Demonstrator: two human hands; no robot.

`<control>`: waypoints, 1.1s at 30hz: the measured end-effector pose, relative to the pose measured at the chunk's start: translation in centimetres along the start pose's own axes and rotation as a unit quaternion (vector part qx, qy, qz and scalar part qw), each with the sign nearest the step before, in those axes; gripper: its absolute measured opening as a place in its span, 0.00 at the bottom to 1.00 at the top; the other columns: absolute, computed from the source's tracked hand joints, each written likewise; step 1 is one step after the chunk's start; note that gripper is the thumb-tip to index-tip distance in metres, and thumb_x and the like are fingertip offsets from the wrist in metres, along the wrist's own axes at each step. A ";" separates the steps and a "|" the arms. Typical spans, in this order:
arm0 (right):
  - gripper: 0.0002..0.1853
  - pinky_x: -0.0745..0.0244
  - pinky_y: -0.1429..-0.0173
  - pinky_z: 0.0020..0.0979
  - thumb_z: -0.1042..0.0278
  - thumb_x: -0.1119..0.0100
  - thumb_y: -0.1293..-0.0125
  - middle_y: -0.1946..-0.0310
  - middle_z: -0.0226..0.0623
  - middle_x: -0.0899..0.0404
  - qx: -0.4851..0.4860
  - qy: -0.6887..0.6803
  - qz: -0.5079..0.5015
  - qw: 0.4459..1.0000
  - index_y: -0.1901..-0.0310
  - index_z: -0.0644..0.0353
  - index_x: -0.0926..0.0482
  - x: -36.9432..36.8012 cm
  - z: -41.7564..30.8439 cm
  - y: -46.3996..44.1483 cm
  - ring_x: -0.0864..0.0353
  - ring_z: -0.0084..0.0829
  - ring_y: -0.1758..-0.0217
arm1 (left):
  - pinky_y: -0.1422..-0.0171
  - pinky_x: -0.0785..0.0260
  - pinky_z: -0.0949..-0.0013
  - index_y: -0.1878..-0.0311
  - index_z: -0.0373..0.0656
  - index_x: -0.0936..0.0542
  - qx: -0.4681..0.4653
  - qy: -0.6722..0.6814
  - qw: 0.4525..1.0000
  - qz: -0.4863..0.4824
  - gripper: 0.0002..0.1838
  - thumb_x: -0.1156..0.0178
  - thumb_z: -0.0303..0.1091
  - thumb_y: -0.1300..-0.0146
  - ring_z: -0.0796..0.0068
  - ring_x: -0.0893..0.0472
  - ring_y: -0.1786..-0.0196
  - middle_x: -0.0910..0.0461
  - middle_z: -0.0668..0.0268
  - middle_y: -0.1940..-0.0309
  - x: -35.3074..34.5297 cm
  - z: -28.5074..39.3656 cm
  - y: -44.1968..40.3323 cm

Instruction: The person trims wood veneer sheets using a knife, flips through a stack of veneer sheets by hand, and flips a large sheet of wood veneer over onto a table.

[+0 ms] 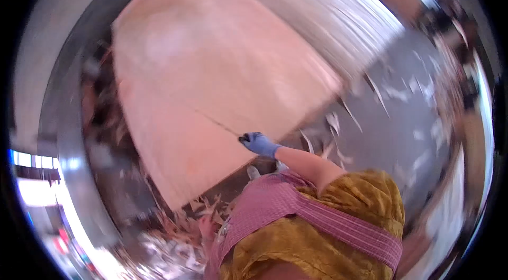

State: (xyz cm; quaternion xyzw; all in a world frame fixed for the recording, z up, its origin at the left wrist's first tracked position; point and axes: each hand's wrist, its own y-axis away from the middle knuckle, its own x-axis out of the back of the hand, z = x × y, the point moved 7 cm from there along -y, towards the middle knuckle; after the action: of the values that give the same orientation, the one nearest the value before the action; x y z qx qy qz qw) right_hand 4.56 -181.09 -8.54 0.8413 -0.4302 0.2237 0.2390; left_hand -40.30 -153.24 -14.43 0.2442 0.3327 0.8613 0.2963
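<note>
My right hand, in a blue glove, is over the near edge of a large pale sheet of wood veneer. Its fingers are closed around something small and dark at the fingertips that I cannot make out. A thin dark line runs from there across the sheet; whether it is a slender tool or a crack is unclear. Low beside the apron, my left hand is bare and blurred, close to torn wood strips. Its fingers cannot be read.
Beyond the sheet lies a greyish, streaked wooden surface. Thin scraps are scattered over the grey floor on the right. Dark, blurred debris lies along the left side. A purple checked apron covers my front.
</note>
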 end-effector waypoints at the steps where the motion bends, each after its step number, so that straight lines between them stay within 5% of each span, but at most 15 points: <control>1: 0.25 0.26 0.46 0.48 0.41 0.54 0.30 0.59 0.48 0.17 -0.040 -0.009 -0.004 0.999 0.57 0.56 0.19 0.4 -0.3 0.8 0.18 0.50 0.51 | 0.80 0.36 0.72 0.61 0.43 0.25 0.015 -0.030 0.999 -0.032 0.07 0.40 0.35 0.36 0.76 0.26 0.78 0.25 0.67 0.76 -0.9 0.9 -1.1; 5: 0.24 0.24 0.48 0.46 0.41 0.55 0.29 0.57 0.48 0.17 -0.122 0.032 -0.021 0.992 0.54 0.53 0.20 1.5 1.8 1.1 0.18 0.46 0.51 | 0.78 0.35 0.74 0.58 0.43 0.25 0.056 -0.149 0.975 -0.157 0.08 0.41 0.35 0.36 0.77 0.26 0.76 0.25 0.67 0.74 -5.0 4.6 -4.8; 8: 0.21 0.24 0.49 0.47 0.43 0.53 0.30 0.56 0.48 0.18 -0.082 0.046 0.010 0.996 0.55 0.53 0.21 1.7 2.5 -1.3 0.19 0.46 0.49 | 0.76 0.34 0.75 0.56 0.43 0.24 0.053 -0.195 0.942 -0.268 0.09 0.41 0.35 0.36 0.78 0.25 0.74 0.24 0.67 0.72 -9.2 9.5 -8.2; 11: 0.18 0.24 0.50 0.48 0.47 0.49 0.31 0.55 0.49 0.20 -0.019 0.063 0.093 0.993 0.55 0.52 0.22 3.6 3.4 -3.3 0.20 0.46 0.50 | 0.70 0.31 0.75 0.50 0.41 0.24 -0.032 -0.316 0.937 -0.144 0.13 0.43 0.34 0.35 0.79 0.23 0.66 0.22 0.65 0.63 -14.9 16.7 -8.4; 13: 0.16 0.25 0.48 0.47 0.50 0.46 0.32 0.56 0.49 0.21 -0.094 -0.029 0.140 0.985 0.54 0.52 0.22 4.7 7.6 -3.2 0.20 0.48 0.51 | 0.58 0.26 0.68 0.42 0.38 0.26 -0.083 -0.391 0.907 -0.137 0.21 0.41 0.35 0.37 0.72 0.21 0.58 0.22 0.61 0.55 -20.2 20.0 -7.8; 15: 0.15 0.25 0.48 0.47 0.53 0.43 0.34 0.55 0.50 0.22 -0.176 -0.117 0.247 0.946 0.53 0.53 0.23 6.2 13.3 -1.9 0.21 0.49 0.51 | 0.45 0.28 0.59 0.37 0.36 0.30 -0.227 -0.513 0.806 -0.189 0.28 0.39 0.38 0.39 0.62 0.22 0.50 0.22 0.54 0.52 -25.1 19.9 -11.8; 18: 0.18 0.26 0.47 0.47 0.57 0.40 0.37 0.54 0.51 0.23 -0.287 -0.188 0.508 0.790 0.49 0.56 0.25 6.6 26.3 4.3 0.23 0.52 0.50 | 0.32 0.37 0.55 0.35 0.36 0.31 -0.338 -0.634 0.650 -0.248 0.33 0.36 0.42 0.41 0.52 0.30 0.36 0.28 0.47 0.41 -38.7 20.3 -3.7; 19: 0.19 0.26 0.47 0.46 0.57 0.40 0.37 0.54 0.51 0.23 -0.351 -0.146 0.499 0.779 0.49 0.57 0.25 7.9 29.3 6.2 0.23 0.52 0.50 | 0.31 0.38 0.55 0.33 0.37 0.33 -0.335 -0.659 0.617 -0.269 0.36 0.35 0.44 0.41 0.51 0.34 0.32 0.31 0.45 0.37 -44.1 19.2 -1.0; 21: 0.20 0.27 0.45 0.45 0.57 0.38 0.39 0.52 0.51 0.23 -0.403 -0.133 0.486 0.765 0.49 0.58 0.25 9.7 33.7 7.7 0.23 0.52 0.48 | 0.27 0.43 0.50 0.26 0.40 0.42 -0.442 -0.736 0.440 -0.264 0.49 0.31 0.51 0.46 0.48 0.43 0.26 0.41 0.44 0.29 -52.9 15.4 2.2; 23: 0.21 0.27 0.43 0.44 0.57 0.37 0.40 0.51 0.51 0.24 -0.379 -0.187 0.490 0.762 0.49 0.59 0.25 10.6 37.7 7.0 0.24 0.52 0.47 | 0.25 0.48 0.45 0.23 0.44 0.52 -0.444 -0.762 0.400 -0.250 0.60 0.28 0.57 0.52 0.44 0.49 0.23 0.47 0.45 0.26 -60.8 13.1 4.2; 26: 0.22 0.27 0.43 0.44 0.56 0.35 0.41 0.49 0.51 0.25 -0.375 -0.200 0.351 0.835 0.49 0.59 0.25 11.4 40.4 5.6 0.24 0.52 0.47 | 0.25 0.50 0.41 0.22 0.46 0.54 -0.471 -0.769 0.381 -0.202 0.64 0.26 0.58 0.56 0.44 0.49 0.23 0.51 0.46 0.25 -70.6 11.5 5.6; 31: 0.20 0.25 0.48 0.44 0.57 0.35 0.42 0.55 0.49 0.22 -0.316 -0.348 0.305 0.828 0.53 0.58 0.25 11.1 41.6 4.6 0.21 0.49 0.51 | 0.26 0.50 0.39 0.22 0.46 0.56 -0.498 -0.772 0.374 -0.126 0.66 0.26 0.60 0.58 0.45 0.49 0.23 0.49 0.46 0.26 -76.7 10.2 3.8; 33: 0.20 0.25 0.50 0.44 0.57 0.35 0.43 0.57 0.48 0.21 -0.276 -0.427 0.300 0.807 0.53 0.58 0.25 11.9 39.7 4.9 0.21 0.49 0.52 | 0.27 0.46 0.43 0.23 0.45 0.53 -0.502 -0.762 0.393 -0.113 0.59 0.28 0.54 0.52 0.46 0.45 0.25 0.45 0.46 0.27 -77.3 10.0 3.7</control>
State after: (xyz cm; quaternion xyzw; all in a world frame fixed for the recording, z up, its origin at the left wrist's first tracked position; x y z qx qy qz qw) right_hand 13.57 -214.55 -31.77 0.5796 -0.7634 -0.2253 0.1745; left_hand 19.07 -203.24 -22.46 0.5663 -0.4995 0.2863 0.5898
